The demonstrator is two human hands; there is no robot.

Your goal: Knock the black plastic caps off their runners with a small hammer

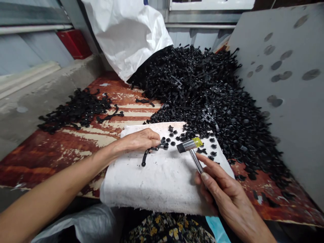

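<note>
On the white cloth (162,182), my left hand (143,140) is closed with its fingertips on a black plastic arm piece (144,158), one end of which sticks out toward me. Small round black caps (172,143) lie just beyond those fingertips. Held by its metal handle in my right hand (222,189) is a small mallet (186,146), raised a little over the cloth. Its head has a dark face at the left end and yellow wrapping at the right. More black caps (213,154) lie behind the mallet.
A large heap of black parts (192,81) covers the back and right. At the left lies a smaller pile of black arm pieces (76,109) on the worn red board (88,141). A white sack (129,33) stands behind; a grey spotted panel (291,111) borders the right.
</note>
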